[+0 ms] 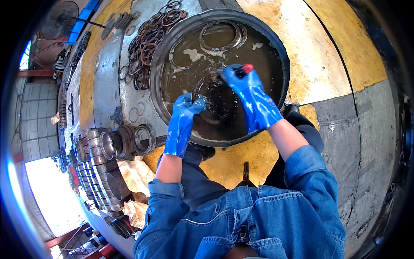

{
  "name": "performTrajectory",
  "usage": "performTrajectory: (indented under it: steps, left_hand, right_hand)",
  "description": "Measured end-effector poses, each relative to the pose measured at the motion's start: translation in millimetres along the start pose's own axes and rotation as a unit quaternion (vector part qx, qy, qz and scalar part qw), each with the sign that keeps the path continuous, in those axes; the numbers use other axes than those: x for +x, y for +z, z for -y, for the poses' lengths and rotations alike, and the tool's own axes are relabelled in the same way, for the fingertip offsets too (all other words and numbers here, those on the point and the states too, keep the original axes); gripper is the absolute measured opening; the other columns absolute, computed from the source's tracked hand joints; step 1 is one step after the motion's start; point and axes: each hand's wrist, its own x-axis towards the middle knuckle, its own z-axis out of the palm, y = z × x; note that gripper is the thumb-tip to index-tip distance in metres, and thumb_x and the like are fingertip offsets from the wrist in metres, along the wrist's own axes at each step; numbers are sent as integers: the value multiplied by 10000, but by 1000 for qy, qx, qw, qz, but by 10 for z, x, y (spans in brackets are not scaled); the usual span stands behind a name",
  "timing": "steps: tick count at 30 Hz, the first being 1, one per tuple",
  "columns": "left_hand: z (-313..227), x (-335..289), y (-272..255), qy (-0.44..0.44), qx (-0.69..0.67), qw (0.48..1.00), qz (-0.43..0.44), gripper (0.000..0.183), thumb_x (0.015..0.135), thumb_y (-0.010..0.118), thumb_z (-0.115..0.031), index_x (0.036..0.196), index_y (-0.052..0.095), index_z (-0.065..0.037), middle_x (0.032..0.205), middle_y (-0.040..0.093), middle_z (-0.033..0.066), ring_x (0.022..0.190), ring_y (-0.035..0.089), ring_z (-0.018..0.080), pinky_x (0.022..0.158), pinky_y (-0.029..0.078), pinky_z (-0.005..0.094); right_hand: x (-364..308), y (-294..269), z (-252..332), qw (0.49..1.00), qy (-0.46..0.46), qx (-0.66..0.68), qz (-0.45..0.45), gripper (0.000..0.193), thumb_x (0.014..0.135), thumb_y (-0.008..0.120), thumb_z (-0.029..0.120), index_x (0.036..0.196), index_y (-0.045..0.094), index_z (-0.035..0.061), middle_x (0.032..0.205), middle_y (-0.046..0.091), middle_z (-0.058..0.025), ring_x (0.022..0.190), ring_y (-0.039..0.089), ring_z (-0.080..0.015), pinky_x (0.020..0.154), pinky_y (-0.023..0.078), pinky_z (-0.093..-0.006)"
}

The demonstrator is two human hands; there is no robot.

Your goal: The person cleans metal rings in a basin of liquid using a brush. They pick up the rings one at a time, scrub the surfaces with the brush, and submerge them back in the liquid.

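Both hands wear long blue rubber gloves over a wide round metal basin (156, 93) of murky brown liquid. My left hand (189, 105) is closed on the near left edge of a metal ring (199, 85), which lies partly in the liquid. Above the right part of the basin, my right hand (245, 80) grips a red-handled tool (247, 68); its working end is smeared by motion but looks like a brush. Dark, stirred liquid swirls between the hands. Farther back in the basin rest several thin metal rings (238, 38), partly sunk, with patches of pale foam around them.
Left of the basin lies a heap of rusty rings (148, 39). Stacked metal cylinders (101, 168) stand at the lower left beside crumpled brown paper (136, 175). A fan (59, 17) is at the far left. Worn yellow and grey plates (302, 47) cover the floor.
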Motion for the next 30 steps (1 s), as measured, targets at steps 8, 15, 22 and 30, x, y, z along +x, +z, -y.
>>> performTrajectory:
  steps: [8, 15, 22, 30]
  left_hand:
    - [-110, 140, -108, -30, 40, 998, -46, 189, 931, 767, -185, 1080, 717, -79, 995, 783, 41, 814, 721, 123, 617, 466, 243]
    - [657, 574, -476, 20, 53, 998, -30, 378, 857, 823, -90, 1196, 671, -19, 1028, 748, 101, 862, 705, 168, 747, 586, 326]
    - [137, 120, 71, 65, 58, 995, -51, 250, 897, 781, -29, 1118, 668, 6, 938, 745, 88, 809, 725, 168, 728, 593, 291]
    - [-22, 123, -75, 23, 84, 996, -3, 326, 938, 766, -315, 988, 731, 5, 927, 727, 61, 808, 632, 127, 733, 529, 292]
  right_hand:
    - [-58, -154, 20, 998, -26, -48, -6, 244, 931, 692, 217, 1027, 762, 4, 910, 776, -89, 823, 717, -153, 787, 564, -323]
    - [-384, 290, 398, 954, -152, 57, 253, 242, 964, 708, 111, 1191, 739, 34, 1077, 761, -72, 971, 688, -122, 904, 562, -292]
    - [150, -57, -101, 999, 48, -2, 8, 187, 929, 708, 139, 1050, 762, 8, 963, 782, -92, 866, 725, -155, 831, 576, -306]
    - [21, 88, 95, 996, -44, 62, 54, 273, 950, 706, 208, 1142, 753, 20, 1012, 764, -69, 900, 700, -138, 842, 568, -304]
